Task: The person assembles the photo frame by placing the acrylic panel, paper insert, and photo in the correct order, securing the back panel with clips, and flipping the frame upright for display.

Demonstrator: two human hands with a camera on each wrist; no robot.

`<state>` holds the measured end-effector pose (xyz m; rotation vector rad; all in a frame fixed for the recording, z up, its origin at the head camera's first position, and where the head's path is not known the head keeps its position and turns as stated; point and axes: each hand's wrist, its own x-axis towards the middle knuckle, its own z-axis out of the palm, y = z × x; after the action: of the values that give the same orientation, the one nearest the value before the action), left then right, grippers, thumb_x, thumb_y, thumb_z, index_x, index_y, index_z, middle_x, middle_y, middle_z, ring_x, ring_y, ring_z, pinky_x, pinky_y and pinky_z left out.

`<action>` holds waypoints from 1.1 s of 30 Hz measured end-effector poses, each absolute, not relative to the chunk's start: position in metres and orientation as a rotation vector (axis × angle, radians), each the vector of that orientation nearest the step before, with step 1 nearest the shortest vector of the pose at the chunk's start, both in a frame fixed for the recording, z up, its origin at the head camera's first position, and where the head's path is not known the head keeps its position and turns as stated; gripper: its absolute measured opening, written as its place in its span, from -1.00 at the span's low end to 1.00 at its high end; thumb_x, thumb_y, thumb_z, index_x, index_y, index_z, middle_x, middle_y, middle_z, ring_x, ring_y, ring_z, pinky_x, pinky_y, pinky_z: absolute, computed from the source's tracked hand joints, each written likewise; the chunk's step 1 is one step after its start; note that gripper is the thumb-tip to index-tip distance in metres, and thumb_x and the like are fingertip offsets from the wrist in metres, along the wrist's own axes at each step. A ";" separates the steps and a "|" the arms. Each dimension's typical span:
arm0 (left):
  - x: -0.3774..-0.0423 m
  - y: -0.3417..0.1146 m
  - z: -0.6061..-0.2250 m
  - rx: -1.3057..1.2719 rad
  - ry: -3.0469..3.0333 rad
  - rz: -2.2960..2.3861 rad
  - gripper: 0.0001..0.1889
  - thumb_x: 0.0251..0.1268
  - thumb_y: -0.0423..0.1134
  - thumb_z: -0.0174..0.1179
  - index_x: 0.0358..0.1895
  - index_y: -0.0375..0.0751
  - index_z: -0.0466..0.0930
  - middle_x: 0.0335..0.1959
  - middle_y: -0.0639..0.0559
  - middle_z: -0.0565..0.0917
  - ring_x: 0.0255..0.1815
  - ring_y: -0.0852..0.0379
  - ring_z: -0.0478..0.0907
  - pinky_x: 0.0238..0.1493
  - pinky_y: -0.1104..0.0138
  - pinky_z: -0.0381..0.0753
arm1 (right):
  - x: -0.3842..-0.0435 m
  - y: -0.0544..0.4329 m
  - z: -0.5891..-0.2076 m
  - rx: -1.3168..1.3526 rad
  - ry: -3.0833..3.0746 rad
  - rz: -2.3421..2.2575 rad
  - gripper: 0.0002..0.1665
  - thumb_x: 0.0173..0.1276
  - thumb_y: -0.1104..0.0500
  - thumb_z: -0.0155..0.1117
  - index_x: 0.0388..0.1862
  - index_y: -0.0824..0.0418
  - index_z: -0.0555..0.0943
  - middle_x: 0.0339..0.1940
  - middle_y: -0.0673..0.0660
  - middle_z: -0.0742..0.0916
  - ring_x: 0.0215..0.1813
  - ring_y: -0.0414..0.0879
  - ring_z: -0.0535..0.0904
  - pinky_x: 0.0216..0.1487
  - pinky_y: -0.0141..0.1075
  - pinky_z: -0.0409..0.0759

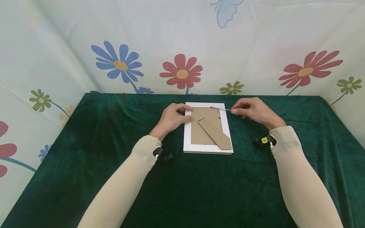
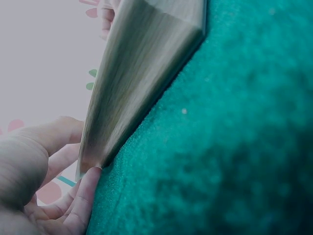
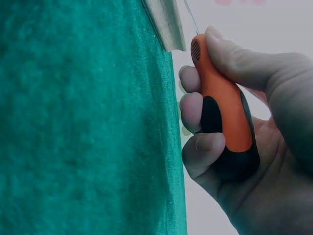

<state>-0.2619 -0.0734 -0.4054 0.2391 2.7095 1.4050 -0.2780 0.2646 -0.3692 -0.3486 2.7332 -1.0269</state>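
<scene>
A white picture frame (image 1: 187,136) lies face down on the green cloth, its brown backing board (image 1: 196,133) up. The brown easel stand (image 1: 215,134) slants across the board. My left hand (image 1: 172,117) grips the frame's upper left edge; in the left wrist view its fingers (image 2: 84,200) touch the frame's side (image 2: 132,78). At the right, my right hand (image 1: 255,111) holds a screwdriver (image 3: 227,112) by its orange and black handle. The thin metal shaft (image 1: 220,109) reaches left over the frame, its tip at the board's upper edge.
Dark green cloth (image 1: 199,190) covers the table around the frame. Behind and to the left hangs a white curtain (image 1: 148,25) printed with flowers. Small dark tabs (image 1: 219,117) show along the board's edge.
</scene>
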 end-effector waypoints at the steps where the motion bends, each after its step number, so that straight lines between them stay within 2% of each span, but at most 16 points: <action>1: -0.262 -0.073 -0.405 0.239 2.708 1.406 -0.57 0.32 -0.07 0.49 0.25 0.06 0.76 0.16 -0.05 0.55 0.10 -0.04 0.50 0.10 0.04 0.63 | -0.278 0.264 -0.369 -0.349 2.734 -1.030 -0.61 0.53 -0.07 0.41 0.11 0.18 0.75 -0.10 0.19 0.74 -0.15 0.11 0.59 -0.16 -0.17 0.58; 33: -0.263 -0.074 -0.406 0.262 2.712 1.415 -0.57 0.32 -0.08 0.50 0.24 0.04 0.76 0.13 -0.04 0.57 0.08 -0.02 0.51 0.09 0.04 0.64 | -0.280 0.263 -0.368 -0.418 2.733 -1.022 -0.78 0.54 0.12 0.41 0.01 0.22 0.75 -0.13 0.17 0.75 -0.16 0.10 0.59 -0.10 -0.13 0.62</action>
<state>-0.2625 -0.0737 -0.4065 0.2620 2.7118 1.4153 -0.2803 0.2626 -0.3679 -0.4185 2.7330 -1.0220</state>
